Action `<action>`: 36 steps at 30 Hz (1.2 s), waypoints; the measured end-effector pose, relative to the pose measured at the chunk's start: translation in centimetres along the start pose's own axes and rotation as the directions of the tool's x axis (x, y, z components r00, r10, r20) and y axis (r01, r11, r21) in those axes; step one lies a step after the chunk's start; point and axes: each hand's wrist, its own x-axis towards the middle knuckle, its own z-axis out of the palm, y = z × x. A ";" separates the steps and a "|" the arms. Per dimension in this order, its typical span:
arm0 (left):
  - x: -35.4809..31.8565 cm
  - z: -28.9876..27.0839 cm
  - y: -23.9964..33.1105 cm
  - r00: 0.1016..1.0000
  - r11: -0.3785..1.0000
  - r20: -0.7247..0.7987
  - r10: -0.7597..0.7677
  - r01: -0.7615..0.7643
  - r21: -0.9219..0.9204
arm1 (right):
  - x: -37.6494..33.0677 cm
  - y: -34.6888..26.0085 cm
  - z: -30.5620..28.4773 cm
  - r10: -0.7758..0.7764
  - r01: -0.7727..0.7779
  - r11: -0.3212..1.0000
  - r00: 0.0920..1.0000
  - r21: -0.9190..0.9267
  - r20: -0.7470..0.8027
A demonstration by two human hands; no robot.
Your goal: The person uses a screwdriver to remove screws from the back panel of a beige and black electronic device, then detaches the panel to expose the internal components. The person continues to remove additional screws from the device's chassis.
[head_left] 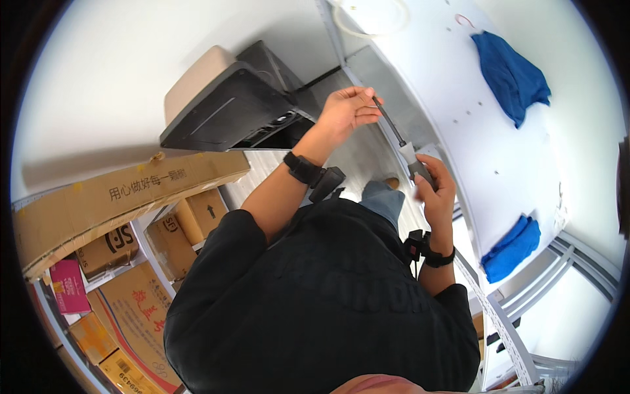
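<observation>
A screwdriver (407,152) with a grey handle and a long dark shaft slants across the space before my body. My right hand (438,188) is closed round its handle, the fingers slightly smeared. At the far end, my left hand (348,111) pinches the shaft near the tip between thumb and forefinger, the other fingers loosely bent. The very tip is hidden by those fingers. Black straps with small devices sit on both wrists.
To the right runs a white table (459,151) with a dark blue cloth (512,75), a brighter blue cloth (512,248) and small scattered bits. A large black machine (230,108) stands far left. Shelves with cardboard boxes (134,308) and a long carton (131,203) fill the near left.
</observation>
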 end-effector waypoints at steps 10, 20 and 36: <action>-4.6 -12.5 5.5 0.994 0.995 -0.058 0.096 -0.094 0.037 | 0.9 1.8 14.9 0.087 -0.157 0.895 0.980 0.418 0.181; -8.4 -18.9 10.8 0.953 0.778 0.040 0.301 -0.270 0.567 | 2.1 1.8 22.4 0.064 -0.117 0.858 0.991 0.500 0.122; -3.9 -20.5 15.4 0.631 -0.478 0.471 0.616 -0.177 0.861 | 3.5 1.3 26.6 0.036 -0.067 0.931 0.995 0.359 0.093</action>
